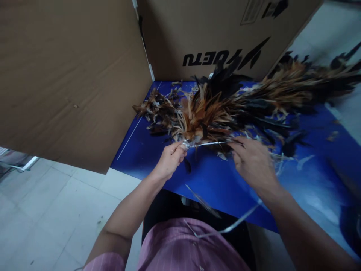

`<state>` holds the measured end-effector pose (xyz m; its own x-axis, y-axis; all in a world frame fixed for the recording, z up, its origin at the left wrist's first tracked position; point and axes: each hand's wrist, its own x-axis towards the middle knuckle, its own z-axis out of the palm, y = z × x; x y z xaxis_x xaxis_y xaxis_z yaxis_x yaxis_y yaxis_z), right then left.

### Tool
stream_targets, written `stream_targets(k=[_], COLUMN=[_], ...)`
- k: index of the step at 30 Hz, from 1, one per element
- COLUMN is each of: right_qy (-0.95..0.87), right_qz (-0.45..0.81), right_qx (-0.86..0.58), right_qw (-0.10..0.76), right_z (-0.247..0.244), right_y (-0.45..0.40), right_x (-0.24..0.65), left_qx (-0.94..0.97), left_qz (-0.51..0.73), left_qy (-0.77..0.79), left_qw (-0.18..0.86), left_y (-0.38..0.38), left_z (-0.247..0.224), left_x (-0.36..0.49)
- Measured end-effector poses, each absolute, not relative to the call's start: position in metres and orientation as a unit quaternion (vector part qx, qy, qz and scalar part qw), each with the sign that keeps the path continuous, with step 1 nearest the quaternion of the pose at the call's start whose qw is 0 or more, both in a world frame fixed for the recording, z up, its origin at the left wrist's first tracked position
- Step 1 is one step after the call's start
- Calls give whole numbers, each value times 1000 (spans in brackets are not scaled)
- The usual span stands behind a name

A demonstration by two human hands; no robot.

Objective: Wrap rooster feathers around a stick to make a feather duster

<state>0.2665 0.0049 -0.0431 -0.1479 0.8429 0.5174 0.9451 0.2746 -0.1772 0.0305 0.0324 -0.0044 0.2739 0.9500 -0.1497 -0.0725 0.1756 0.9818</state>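
Observation:
My left hand (172,158) is closed in a pinch around the bound base of a bundle of brown and black feathers (203,113), which fans out away from me. A white strip (212,143) runs taut from that base to my right hand (252,160), whose fingers are closed on it. The strip's loose tail (239,222) hangs past the right wrist and curves down over my lap. My right hand is slightly blurred, so its fingertips are hard to make out.
Loose feathers and fluff (158,105) litter the blue tabletop (135,150). A long feather duster-like piece (296,86) lies at the right. Cardboard panels (70,75) stand at the left and along the back. A single thin feather (201,199) is near the front edge.

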Motion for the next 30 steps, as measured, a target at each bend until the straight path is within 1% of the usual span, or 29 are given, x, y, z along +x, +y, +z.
stream_targets(k=[3,7,9,12,16,18,21,25,27,30], right_qy=[-729,-705,-746,-809,-833,-851,-862,-821,-780,-730], right_qz=[-106,-157,-113,0,17,19,46,153,135,47], right_qx=[-616,-620,-576,-520,-515,-487,-450,-471,-515,-600], right_qw=[280,307,315,273,203,194,230,285,329,325], right_z=[-32,-29,-35,-48,-65,-71,-69,-34,-13,5], right_y=[-5,-43,-63,-86,-101,-101,-97,-82,-69,-40], right_x=[269,263,252,227,198,194,196,209,223,253], left_qx=[500,501,498,497,499,496,488,471,463,463], left_qz=[417,429,428,423,420,424,438,461,472,488], left_qy=[432,434,439,442,441,441,439,434,435,427], left_qw=[624,613,613,616,617,616,614,614,611,604], left_y=[40,53,59,63,63,64,66,73,77,83], left_z=[-3,-3,-3,-4,-3,-1,2,9,13,17], left_x=[27,21,20,22,21,18,9,1,-2,-4])
